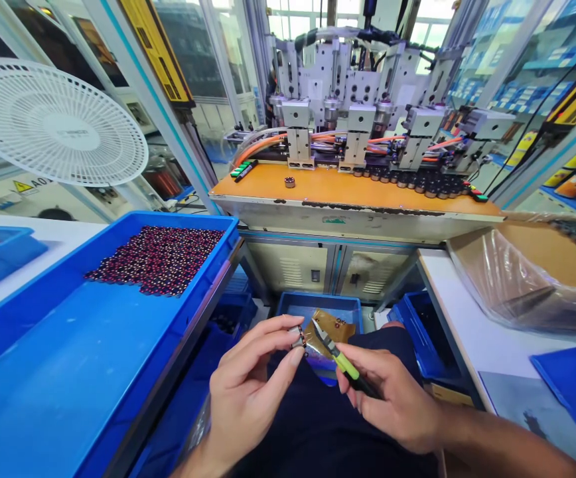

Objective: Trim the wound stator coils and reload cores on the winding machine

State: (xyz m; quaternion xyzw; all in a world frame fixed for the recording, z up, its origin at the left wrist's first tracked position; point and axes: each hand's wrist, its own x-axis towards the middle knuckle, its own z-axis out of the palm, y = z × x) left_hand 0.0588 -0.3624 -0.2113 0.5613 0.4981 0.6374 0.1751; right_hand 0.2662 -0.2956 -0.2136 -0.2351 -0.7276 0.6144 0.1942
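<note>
Between the thumb and fingers of my left hand is a small round wound motor core, metal-sided with dark and copper-coloured parts and thin wire ends sticking out to the right. My right hand is wrapped round a pair of cutting pliers with green and black handles. The pliers' jaws point up and left, a short way from the core and apart from it. Below both hands, a brown sheet or bag with small bits on it lies in a blue bin.
A large blue tray at left holds many small cores. Ahead, an orange-topped machine bench carries a single core and a row of dark cores. A white fan stands left; a plastic-lined carton sits right.
</note>
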